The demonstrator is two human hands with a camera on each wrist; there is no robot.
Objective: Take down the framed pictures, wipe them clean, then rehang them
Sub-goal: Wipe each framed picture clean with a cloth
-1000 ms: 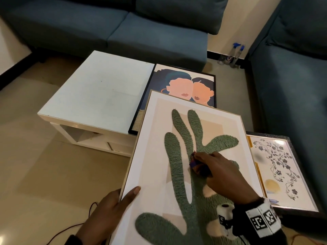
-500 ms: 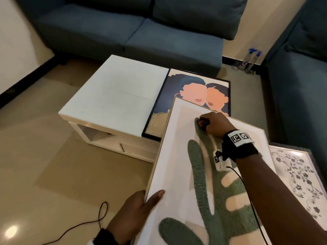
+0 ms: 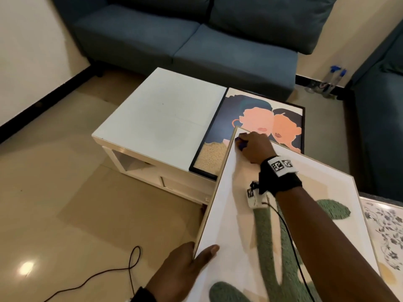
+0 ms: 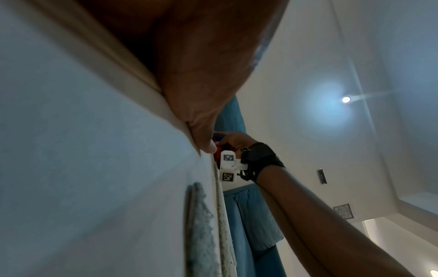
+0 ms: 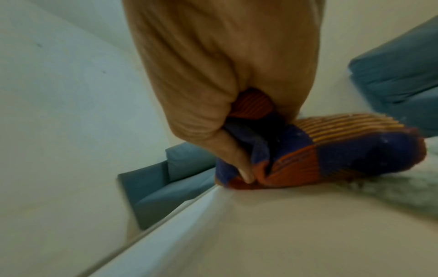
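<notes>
Blue sofas [image 3: 181,40] ring the white tabletop [image 3: 161,123]; left hand [image 3: 185,269] clamps the cactus picture [image 3: 235,247] steady while right hand [image 3: 254,147] bunches a cloth [image 5: 308,151], scrubbing its corner.

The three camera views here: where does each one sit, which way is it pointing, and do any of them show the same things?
Head: worn on the head, looking forward and down at the cactus picture, the white table and both hands.
Left wrist: sits at the left hand, looking up along the picture's edge toward the ceiling; the right hand shows beyond.
Right wrist: looks along the right hand's fingers at the striped cloth they grip.
Shared: all three show the cactus picture and the right hand.
</notes>
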